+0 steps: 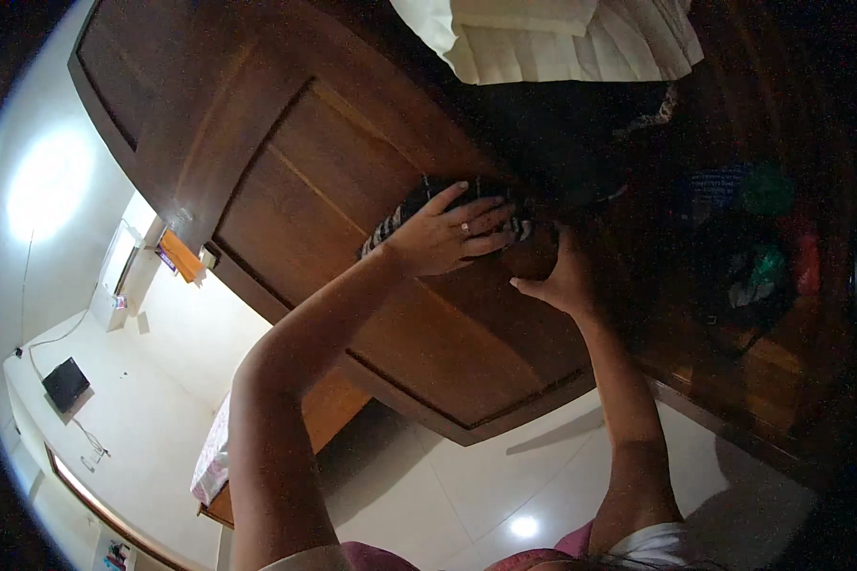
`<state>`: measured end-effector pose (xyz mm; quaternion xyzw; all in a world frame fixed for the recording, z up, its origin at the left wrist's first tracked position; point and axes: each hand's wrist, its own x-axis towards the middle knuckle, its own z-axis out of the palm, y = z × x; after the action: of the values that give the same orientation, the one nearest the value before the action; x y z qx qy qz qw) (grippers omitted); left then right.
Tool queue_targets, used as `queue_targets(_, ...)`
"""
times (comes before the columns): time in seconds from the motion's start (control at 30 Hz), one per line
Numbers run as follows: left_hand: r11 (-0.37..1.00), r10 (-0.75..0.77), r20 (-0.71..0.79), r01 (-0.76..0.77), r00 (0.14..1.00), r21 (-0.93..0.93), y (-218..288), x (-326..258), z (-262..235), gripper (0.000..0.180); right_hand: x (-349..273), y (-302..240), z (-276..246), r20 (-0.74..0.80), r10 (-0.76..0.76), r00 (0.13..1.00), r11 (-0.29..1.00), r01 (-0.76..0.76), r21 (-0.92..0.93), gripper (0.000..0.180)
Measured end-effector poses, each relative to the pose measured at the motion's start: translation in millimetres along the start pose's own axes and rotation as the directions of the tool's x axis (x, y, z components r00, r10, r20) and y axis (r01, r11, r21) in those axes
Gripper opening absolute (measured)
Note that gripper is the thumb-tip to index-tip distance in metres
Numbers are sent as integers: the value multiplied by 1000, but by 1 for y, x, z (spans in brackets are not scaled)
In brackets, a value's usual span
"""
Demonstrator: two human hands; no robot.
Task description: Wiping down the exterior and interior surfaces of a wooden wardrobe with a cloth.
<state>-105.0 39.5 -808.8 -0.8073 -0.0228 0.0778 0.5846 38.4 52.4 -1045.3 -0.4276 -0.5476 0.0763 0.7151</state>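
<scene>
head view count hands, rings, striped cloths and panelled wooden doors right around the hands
Hands: 2 (left hand, right hand)
Rings: 1 (ring)
Striped cloths: 1 (striped cloth)
Panelled wooden doors: 1 (door)
Total: 5

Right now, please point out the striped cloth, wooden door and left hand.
Striped cloth (392, 221), head view: its left part.
Wooden door (305, 219), head view: its panel.
Left hand (438, 239), head view: its back.

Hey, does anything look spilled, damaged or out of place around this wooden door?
Nothing clearly stands out. The left hand lies over a dark, striped cloth on the wooden door, which shows no obvious damage or spill. The green and red items at right look jumbled, but it's too dark there to judge.
</scene>
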Motion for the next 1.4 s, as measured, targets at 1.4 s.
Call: queue_targets(1.4, 786, -618, -215, 595, 756, -167, -3, -109, -14, 58, -12, -24, -4, 0, -19, 1000, 996, 19, 91, 101)
